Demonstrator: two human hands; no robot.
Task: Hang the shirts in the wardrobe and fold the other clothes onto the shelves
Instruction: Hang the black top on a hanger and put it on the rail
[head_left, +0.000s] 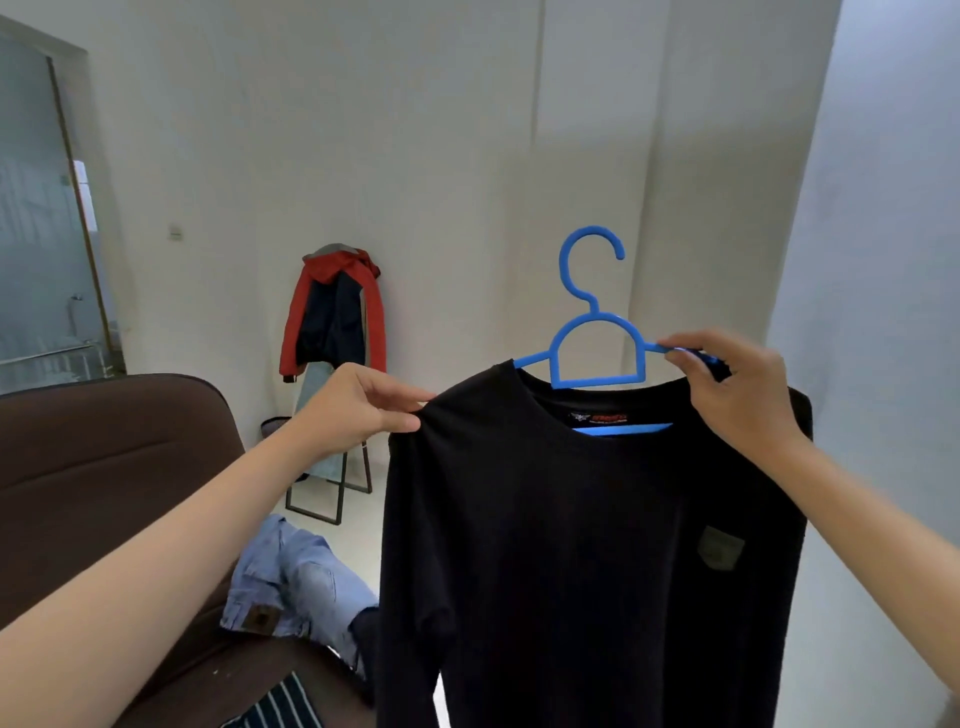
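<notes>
Head cam view, only the one. Black long-sleeved knit shirt is held up in mid-air, filling the lower middle of the frame out toward 4 o'clock, with a bright blue plastic hanger threaded through its neck. The hook sticks straight up above the collar and opens to the right. There's a small dark patch on the chest at about 4 o'clock and a label with red lettering inside the collar.

Left hand comes in from 8 o'clock and pinches the shirt's shoulder fabric between thumb and fingers, right at the cloth's upper left corner. Right hand reaches in from 4 o'clock, fingers curled over the hanger's right arm where it pokes out of the neck opening, so that shoulder isn't sitting fully on the hanger.

Below the left arm, around 7 o'clock, pale blue denim jeans lie crumpled on a brown upholstered sofa, and a dark cloth with white stripes peeks in at the bottom edge.

Further back, near 10 o'clock from the shirt, a red and navy jacket hangs on a thin black metal stand against the white wall. A frosted glass door is at far 9 o'clock.
</notes>
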